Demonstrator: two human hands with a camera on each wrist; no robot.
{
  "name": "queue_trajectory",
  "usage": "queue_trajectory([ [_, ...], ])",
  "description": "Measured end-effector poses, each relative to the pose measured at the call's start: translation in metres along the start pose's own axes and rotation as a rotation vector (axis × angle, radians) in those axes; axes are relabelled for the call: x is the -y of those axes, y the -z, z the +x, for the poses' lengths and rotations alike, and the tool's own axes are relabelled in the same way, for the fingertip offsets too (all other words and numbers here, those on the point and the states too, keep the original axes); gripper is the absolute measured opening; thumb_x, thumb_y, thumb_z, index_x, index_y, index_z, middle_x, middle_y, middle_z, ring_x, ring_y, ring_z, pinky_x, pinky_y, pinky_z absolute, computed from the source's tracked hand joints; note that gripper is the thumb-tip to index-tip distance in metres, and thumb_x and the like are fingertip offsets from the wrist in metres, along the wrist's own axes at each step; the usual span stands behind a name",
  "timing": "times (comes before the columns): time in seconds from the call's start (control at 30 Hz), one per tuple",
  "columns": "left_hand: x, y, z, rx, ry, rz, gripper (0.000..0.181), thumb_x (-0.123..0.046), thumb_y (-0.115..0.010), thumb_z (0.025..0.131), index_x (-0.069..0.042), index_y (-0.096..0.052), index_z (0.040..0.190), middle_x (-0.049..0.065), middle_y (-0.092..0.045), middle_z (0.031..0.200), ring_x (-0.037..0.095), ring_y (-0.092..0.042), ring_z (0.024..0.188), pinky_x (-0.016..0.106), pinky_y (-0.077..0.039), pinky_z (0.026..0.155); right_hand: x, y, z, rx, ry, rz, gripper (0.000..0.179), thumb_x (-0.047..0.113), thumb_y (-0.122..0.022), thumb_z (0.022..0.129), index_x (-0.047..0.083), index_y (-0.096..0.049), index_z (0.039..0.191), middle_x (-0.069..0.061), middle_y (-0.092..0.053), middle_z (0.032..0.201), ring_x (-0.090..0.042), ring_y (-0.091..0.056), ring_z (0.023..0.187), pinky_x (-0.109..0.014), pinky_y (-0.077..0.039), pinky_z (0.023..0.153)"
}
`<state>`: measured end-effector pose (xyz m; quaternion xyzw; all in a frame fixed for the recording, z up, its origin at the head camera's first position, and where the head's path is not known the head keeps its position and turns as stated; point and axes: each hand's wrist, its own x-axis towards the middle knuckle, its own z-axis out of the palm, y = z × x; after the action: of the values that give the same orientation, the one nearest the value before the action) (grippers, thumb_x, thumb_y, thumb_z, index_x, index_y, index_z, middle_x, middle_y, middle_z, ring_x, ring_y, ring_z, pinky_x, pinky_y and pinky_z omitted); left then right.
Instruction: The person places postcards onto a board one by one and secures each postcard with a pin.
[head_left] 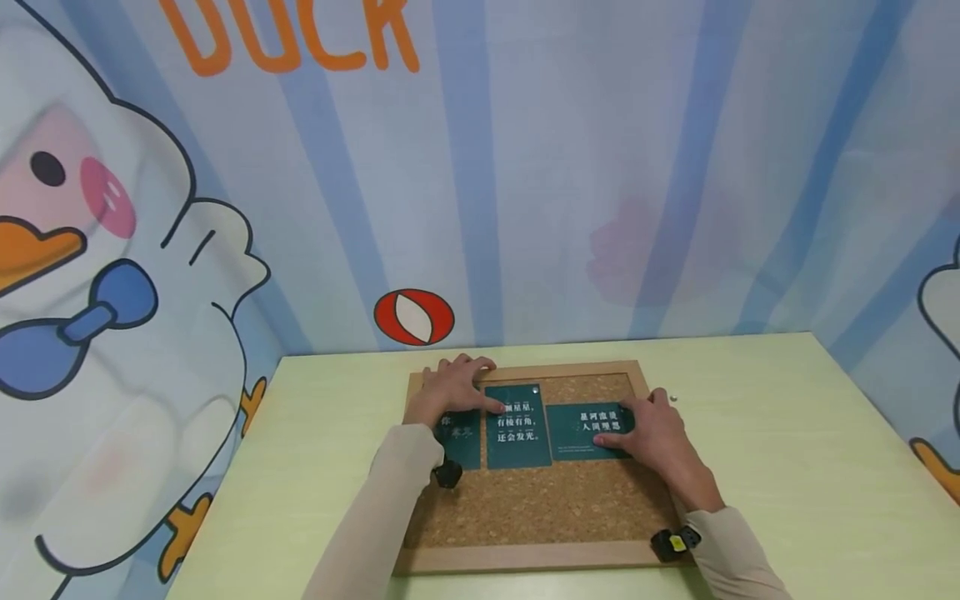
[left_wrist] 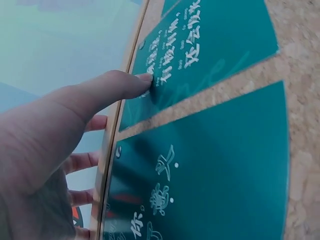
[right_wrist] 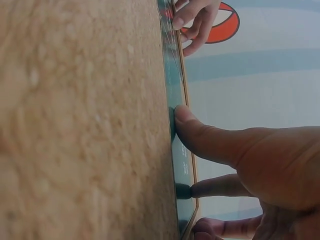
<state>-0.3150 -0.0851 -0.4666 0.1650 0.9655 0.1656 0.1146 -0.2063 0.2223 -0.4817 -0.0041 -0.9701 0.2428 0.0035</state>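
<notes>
A wood-framed corkboard (head_left: pixel 540 508) lies on the table with dark green cards bearing white characters. My left hand (head_left: pixel 450 392) reaches over the left card (head_left: pixel 467 457). Its thumb touches the upright middle card (head_left: pixel 517 454), and its other fingers are at the board's far edge. My right hand (head_left: pixel 662 437) is at the right end of the sideways card (head_left: pixel 573 450), its thumb and index finger spread and touching it. A silver pin (head_left: pixel 536 389) marks the middle card's top corner; another pin (left_wrist: pixel 118 151) is on the left card.
A tiny silvery piece (head_left: pixel 673 398) lies on the pale yellow table (head_left: pixel 795 467), just right of the board. Behind the table hangs a blue-striped backdrop (head_left: pixel 547 183) with a cartoon duck. Each wrist carries a black device (head_left: pixel 447 474).
</notes>
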Motion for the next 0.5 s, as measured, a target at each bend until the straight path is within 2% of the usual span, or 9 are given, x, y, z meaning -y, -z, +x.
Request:
queue_trajectory([
  [0.1, -0.001, 0.000, 0.002, 0.009, 0.006, -0.001, 0.082, -0.060, -0.081, 0.081, -0.027, -0.054, 0.150, 0.013, -0.051, 0.147, 0.036, -0.045, 0.126, 0.069, -0.029, 0.108, -0.001, 0.000, 0.000, -0.001, 0.002, 0.009, 0.079, 0.038, -0.090, 0.082, -0.011, -0.060, 0.137, -0.032, -0.047, 0.117, -0.040, -0.054, 0.093, -0.059, -0.051, 0.085],
  [0.23, -0.007, -0.001, 0.003, 0.006, 0.013, 0.009, 0.084, -0.065, -0.080, 0.080, -0.026, -0.054, 0.150, 0.012, -0.052, 0.146, 0.036, -0.044, 0.128, 0.073, -0.024, 0.111, -0.004, -0.001, 0.000, -0.007, 0.015, 0.018, 0.079, 0.038, -0.090, 0.083, -0.010, -0.059, 0.138, -0.031, -0.046, 0.115, -0.038, -0.051, 0.092, -0.058, -0.050, 0.084],
  [0.37, -0.019, -0.006, 0.008, 0.006, -0.022, 0.025, 0.091, -0.070, -0.075, 0.081, -0.024, -0.049, 0.155, 0.014, -0.048, 0.152, 0.041, -0.041, 0.137, 0.076, -0.016, 0.113, -0.005, -0.001, 0.000, -0.014, 0.021, 0.034, 0.079, 0.037, -0.090, 0.082, -0.010, -0.059, 0.138, -0.029, -0.046, 0.113, -0.037, -0.050, 0.091, -0.057, -0.049, 0.083],
  [0.5, -0.033, -0.015, 0.015, 0.024, -0.056, 0.056, 0.099, -0.076, -0.070, 0.081, -0.025, -0.040, 0.161, 0.013, -0.043, 0.158, 0.042, -0.037, 0.143, 0.076, -0.014, 0.114, -0.005, -0.002, -0.001, -0.017, 0.022, 0.041, 0.078, 0.037, -0.090, 0.082, -0.009, -0.060, 0.139, -0.028, -0.045, 0.113, -0.037, -0.050, 0.091, -0.056, -0.049, 0.083],
])
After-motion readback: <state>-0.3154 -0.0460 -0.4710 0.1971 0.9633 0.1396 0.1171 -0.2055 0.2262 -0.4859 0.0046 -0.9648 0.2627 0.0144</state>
